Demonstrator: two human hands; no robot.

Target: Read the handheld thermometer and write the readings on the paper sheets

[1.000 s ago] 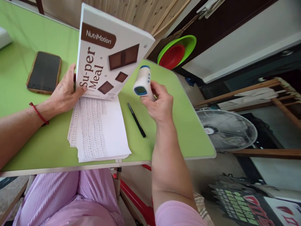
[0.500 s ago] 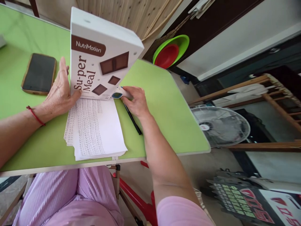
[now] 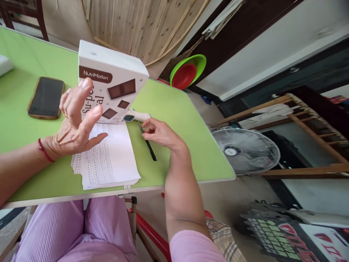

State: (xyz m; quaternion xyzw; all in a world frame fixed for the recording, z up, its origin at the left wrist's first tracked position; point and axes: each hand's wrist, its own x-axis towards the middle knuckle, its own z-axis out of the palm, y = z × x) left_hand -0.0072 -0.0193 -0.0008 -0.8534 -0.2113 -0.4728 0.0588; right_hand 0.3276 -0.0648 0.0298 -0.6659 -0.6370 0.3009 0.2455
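My left hand (image 3: 77, 123) is raised in front of a white NutriMotion box (image 3: 120, 98), its fingers apart and holding nothing. The box stands upright at the far end of a stack of handwritten paper sheets (image 3: 120, 156), and the hand covers part of its lettering. On the table right of the papers, my right hand (image 3: 160, 133) has its thumb and fingertips closed on the upper part of a black pen (image 3: 150, 149). A white handheld device with a small dark screen (image 3: 137, 116) lies beside the box, just beyond those fingers.
A phone in a brown case (image 3: 46, 97) lies on the green table (image 3: 188, 145) at left. A white object (image 3: 5, 64) sits at the far left edge. Past the right edge are a standing fan (image 3: 245, 151) and green and red basins (image 3: 188, 71).
My left hand has let go of the box and lifted, its fingers spreading. My right hand has left the white device and come to the pen. The camera view has shifted slightly.
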